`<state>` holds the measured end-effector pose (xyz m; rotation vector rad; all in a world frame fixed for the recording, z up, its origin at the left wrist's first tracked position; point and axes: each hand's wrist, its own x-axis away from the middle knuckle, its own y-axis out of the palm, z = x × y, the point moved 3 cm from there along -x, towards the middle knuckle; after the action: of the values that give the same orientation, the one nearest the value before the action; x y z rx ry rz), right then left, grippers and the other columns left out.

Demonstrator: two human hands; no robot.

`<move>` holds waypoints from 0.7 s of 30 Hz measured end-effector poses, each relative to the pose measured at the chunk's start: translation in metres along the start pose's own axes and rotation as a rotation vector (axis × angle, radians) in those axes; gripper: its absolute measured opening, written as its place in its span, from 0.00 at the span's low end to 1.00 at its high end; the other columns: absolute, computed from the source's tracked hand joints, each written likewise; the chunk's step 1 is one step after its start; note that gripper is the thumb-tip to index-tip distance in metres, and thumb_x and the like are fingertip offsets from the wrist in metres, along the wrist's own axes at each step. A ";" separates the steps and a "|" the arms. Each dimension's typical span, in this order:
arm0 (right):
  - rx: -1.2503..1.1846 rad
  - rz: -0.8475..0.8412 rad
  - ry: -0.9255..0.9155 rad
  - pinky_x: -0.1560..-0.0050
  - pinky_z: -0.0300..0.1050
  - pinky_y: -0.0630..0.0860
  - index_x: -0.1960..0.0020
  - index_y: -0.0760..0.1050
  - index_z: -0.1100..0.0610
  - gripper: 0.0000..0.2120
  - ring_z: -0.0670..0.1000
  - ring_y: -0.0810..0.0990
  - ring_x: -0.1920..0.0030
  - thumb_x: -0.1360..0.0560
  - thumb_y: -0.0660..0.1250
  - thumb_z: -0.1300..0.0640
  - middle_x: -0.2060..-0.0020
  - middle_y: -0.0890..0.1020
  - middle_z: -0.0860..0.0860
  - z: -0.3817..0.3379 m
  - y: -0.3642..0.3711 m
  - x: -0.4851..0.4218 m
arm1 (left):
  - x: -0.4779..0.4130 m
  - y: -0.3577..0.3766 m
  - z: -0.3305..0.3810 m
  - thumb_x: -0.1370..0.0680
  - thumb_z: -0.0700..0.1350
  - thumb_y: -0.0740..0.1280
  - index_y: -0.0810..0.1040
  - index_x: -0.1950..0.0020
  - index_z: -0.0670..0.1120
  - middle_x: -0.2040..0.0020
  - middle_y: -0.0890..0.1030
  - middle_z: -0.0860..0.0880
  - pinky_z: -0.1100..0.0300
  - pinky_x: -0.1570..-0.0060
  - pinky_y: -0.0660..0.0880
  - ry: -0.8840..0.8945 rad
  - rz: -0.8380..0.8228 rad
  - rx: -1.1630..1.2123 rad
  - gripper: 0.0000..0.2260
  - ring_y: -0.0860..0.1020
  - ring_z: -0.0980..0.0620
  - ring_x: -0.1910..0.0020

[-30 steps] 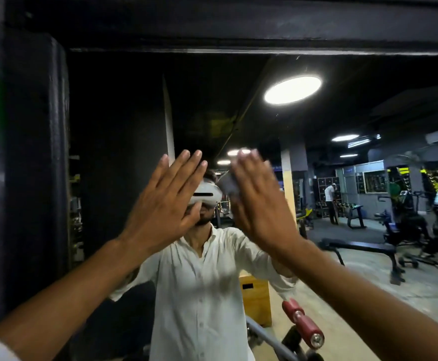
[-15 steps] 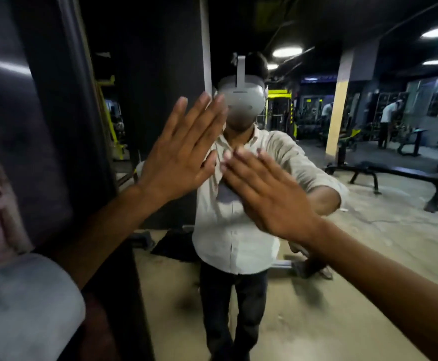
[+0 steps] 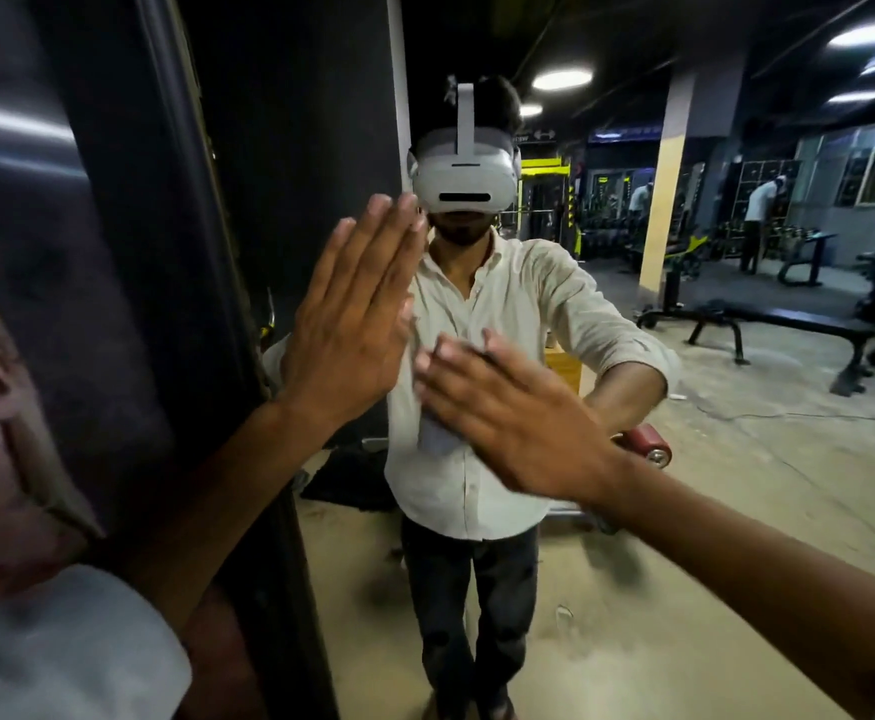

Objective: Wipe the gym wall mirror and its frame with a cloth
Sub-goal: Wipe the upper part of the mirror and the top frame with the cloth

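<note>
1. Cloth [image 3: 432,433]: pale grey-blue, pinned flat to the mirror [image 3: 736,511] under the R palm. Only a small patch shows below the hand's thumb side; the rest is hidden. It sits in the mirror's left part, about mid-height, near the left edge but not on it.
2. Right hand [image 3: 508,413]: fingers straight and together, pointing up-left, palm pressing the cloth on the glass. Nothing is curled round it, so it's a flat press, not a grasp.
3. Left hand [image 3: 352,324]: also flat, fingers straight and close together, tips pointing up. Palm faces the glass, higher than the R hand and closer to the left edge. It holds nothing. Can't tell if the palm is fully touching.
4. The hands are just beside each other, not touching.
5. Frame [image 3: 217,356]: dark upright strip along the mirror's left edge, with neither hand on it.
6. In the reflection: the person in a white shirt, dark trousers and white headset [image 3: 464,174]. Behind are a black gym bench [image 3: 788,330], a yellow pillar [image 3: 658,215] and round ceiling lights.
</note>
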<state>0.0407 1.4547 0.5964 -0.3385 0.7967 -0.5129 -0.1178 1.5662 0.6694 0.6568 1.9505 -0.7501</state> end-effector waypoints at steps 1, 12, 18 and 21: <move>0.022 0.075 0.135 0.17 0.64 0.51 0.15 0.55 0.61 0.31 0.61 0.52 0.16 0.15 0.58 0.56 0.16 0.54 0.59 0.021 -0.015 -0.010 | -0.002 -0.001 -0.008 0.12 0.45 0.51 0.56 0.14 0.37 0.15 0.58 0.37 0.40 0.16 0.52 -0.031 0.011 -0.011 0.26 0.57 0.38 0.15; 0.206 0.207 0.265 0.16 0.59 0.46 0.16 0.57 0.60 0.29 0.59 0.52 0.15 0.12 0.53 0.47 0.16 0.56 0.59 0.109 -0.077 -0.109 | -0.041 -0.017 -0.059 0.12 0.49 0.54 0.51 0.13 0.40 0.13 0.54 0.39 0.38 0.16 0.49 -0.114 0.097 -0.046 0.30 0.52 0.40 0.14; 0.111 0.372 0.487 0.16 0.61 0.49 0.17 0.60 0.64 0.27 0.63 0.55 0.17 0.12 0.55 0.52 0.17 0.59 0.63 0.103 -0.075 -0.109 | -0.030 -0.012 -0.041 0.13 0.50 0.54 0.52 0.13 0.38 0.13 0.53 0.39 0.36 0.17 0.50 -0.031 0.035 -0.039 0.31 0.51 0.39 0.14; -0.002 0.212 0.344 0.17 0.65 0.52 0.18 0.60 0.65 0.29 0.64 0.54 0.16 0.16 0.62 0.58 0.17 0.58 0.63 0.030 -0.030 -0.047 | 0.004 -0.003 -0.023 0.13 0.50 0.56 0.52 0.14 0.38 0.13 0.53 0.38 0.35 0.17 0.51 -0.002 0.009 -0.019 0.31 0.52 0.39 0.14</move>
<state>0.0263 1.4588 0.6579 -0.1655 1.1527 -0.3750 -0.1347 1.5815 0.6756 0.6523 1.9490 -0.7255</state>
